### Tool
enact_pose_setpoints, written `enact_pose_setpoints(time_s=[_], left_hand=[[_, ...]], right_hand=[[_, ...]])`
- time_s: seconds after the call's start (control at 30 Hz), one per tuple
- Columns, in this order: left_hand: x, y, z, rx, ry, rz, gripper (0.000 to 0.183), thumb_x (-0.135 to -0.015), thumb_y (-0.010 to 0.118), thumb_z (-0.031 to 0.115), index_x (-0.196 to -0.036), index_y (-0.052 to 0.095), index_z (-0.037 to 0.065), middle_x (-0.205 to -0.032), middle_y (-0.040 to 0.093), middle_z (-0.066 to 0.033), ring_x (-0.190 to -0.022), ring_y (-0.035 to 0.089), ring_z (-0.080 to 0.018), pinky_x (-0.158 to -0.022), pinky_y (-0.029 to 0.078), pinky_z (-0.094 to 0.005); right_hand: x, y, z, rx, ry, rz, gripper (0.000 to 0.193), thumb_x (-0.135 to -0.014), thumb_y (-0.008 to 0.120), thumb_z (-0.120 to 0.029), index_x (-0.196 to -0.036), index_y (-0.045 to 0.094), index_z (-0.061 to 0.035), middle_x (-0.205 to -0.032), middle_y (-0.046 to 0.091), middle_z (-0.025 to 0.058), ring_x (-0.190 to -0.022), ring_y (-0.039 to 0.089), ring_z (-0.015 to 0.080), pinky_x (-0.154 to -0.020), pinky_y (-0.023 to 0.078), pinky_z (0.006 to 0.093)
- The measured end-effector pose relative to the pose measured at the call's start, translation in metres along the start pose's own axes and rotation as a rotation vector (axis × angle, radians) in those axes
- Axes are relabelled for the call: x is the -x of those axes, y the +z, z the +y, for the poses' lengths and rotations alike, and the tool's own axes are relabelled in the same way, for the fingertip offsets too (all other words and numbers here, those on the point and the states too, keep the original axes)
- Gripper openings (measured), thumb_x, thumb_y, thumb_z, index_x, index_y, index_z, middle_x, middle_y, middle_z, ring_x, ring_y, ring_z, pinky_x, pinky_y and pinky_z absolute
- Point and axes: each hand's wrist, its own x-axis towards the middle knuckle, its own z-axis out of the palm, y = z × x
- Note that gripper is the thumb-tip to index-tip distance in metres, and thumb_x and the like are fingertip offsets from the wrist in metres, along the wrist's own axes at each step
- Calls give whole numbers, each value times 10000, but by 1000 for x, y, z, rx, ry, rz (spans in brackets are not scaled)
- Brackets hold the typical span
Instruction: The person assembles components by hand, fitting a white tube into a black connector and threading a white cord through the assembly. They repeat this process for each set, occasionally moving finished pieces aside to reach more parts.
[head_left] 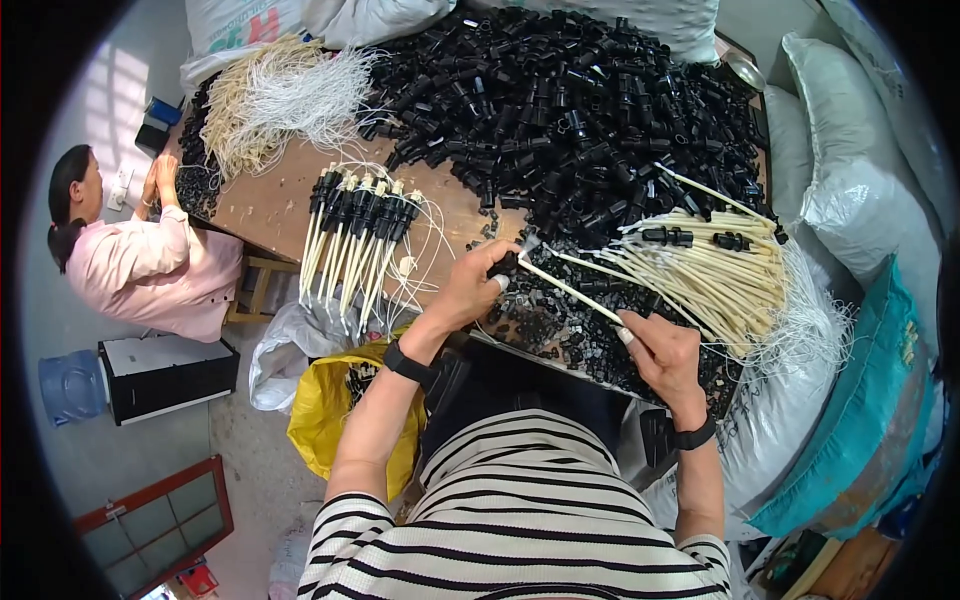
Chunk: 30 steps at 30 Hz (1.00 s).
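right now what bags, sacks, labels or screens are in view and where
White sack: top left behind the table, woven, coloured print on it.
White sack: right of the table, bulging, plain.
Teal sack: lower right, woven, teal with a pale strip.
Yellow bag: under the table edge by the left hand, crumpled, dark print.
White bag: just left of the yellow one, thin plastic.
No screens in view.

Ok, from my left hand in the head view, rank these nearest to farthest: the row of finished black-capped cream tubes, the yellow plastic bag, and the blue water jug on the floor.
From the left hand:
1. Row of finished black-capped cream tubes, on the wooden table just to its left.
2. Yellow plastic bag, below the table edge, down-left.
3. Blue water jug, on the floor at far left.
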Motion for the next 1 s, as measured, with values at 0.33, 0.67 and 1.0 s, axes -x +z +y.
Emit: enact_pose_setpoints(time_s=[0.33,0.67,1.0], left_hand=[[9,26,66,-527,432,-229,386,-672,682,-15,-1029,672,131,-829,638,-45,-710,589,-289,-625,483,-368],[10,16,50,329,-583,52,161,-906,581,66,-1051,629,14,-754,654,-28,-505,493,-47,-450,363,-189],[27,14,34,-323,-121,-28,319,-762,612,7,-1076,629,58,-859,610,-94,-815,617,-243,-707,467,-355]], right_hand=[[-22,58,-29,67,228,-5,286,-645,702,-20,-866,528,-73,-892,590,95,-722,602,363,-572,488,415],[-32,42,-28,-321,71,-253,236,-804,738,-156,-1002,638,-74,-779,646,64,-639,626,166,-558,480,277],[-22,71,-28,-99,157,55,111,-791,687,-79,-903,688,-83,-596,609,99,-516,622,244,-492,466,313]])
